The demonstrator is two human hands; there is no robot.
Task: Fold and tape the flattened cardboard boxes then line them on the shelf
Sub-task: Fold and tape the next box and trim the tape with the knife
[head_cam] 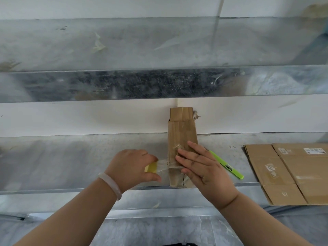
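Head: narrow box, tape-banded; left hand grips tape roll; right hand presses flat.

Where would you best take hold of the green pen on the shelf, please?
Pinch the green pen across its slim barrel near the free near-right end, coming from above on the right; its far end lies under the right hand beside the box.
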